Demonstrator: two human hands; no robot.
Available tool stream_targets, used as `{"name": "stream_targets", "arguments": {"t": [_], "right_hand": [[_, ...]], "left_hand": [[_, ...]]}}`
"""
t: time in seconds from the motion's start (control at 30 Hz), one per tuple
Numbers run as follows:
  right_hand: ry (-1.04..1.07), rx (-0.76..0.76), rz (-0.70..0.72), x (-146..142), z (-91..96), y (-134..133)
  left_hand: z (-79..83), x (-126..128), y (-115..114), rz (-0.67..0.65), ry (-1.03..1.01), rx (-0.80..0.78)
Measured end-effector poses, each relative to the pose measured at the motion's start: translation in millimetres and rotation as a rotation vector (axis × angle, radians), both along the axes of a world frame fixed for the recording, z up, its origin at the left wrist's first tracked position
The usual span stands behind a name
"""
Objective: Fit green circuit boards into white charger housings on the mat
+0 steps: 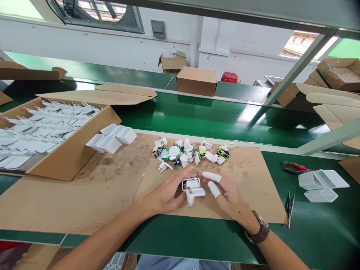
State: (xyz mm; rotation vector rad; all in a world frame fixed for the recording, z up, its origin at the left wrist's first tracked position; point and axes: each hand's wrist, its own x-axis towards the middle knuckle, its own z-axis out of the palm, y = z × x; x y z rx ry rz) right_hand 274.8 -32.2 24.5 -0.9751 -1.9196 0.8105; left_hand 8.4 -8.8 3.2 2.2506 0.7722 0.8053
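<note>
1. One left hand (165, 195) curls its fingers and thumb about the left side of a small white rounded plastic case (192, 183); it appears to pinch it, though full contact is hidden. The case sits open side up above the right-hand brown cardboard sheet (250, 180), left of centre, between its front and rear edges. Coloured wires show inside; a white plastic plug piece (198, 192) lies across its front.
2. One right hand (229, 193), thumb and forefinger spread, stands just beside the case, seemingly not touching. It wears two white finger covers (211, 176) and a dark-strapped wristwatch (260, 230).
3. Risks, in my judgement: loose wires could be nipped at the case rim if pressed down untucked; the case could tip if the one-sided hold slackens; the right forearm could catch the dark metal tweezer-like tool (289, 210) at the sheet's front right corner.
4. Counts: one case in hand; one such tool; one pair of red-handled pliers (294, 168) and three white plastic cups (311, 180) on the green worktop (309, 236), beyond the sheet's right edge; about five similar cups by the large brown cardboard box (75, 157). Green circuit boards with white plug parts (174, 152), along the sheet's rear edge, overlap too much to count; so do the box's white pieces (50, 123).
</note>
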Motion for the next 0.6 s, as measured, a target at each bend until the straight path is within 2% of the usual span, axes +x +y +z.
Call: {"name": "stream_targets", "arguments": {"t": [0.1,0.2,0.3,0.47,0.6], "right_hand": [[-0.047,0.125,0.053,-5,-6.6,4],[-0.114,0.286,0.111,-9,-10.1,6],[-0.157,0.397,0.163,-11,-14.1,7],[-0.205,0.402,0.164,-9,-16.8,6],[-0.187,0.388,0.152,-10,-14.1,5]], "left_hand": [[-8.9,-1,5,0.078,-0.051,0.089],[-9.1,0,6,0.073,-0.084,-0.014],[-2.5,2,3,0.029,-0.136,-0.083],[3.5,1,-2,0.081,-0.241,-0.041],[6.5,-2,-2,0.129,-0.259,0.161]]}}
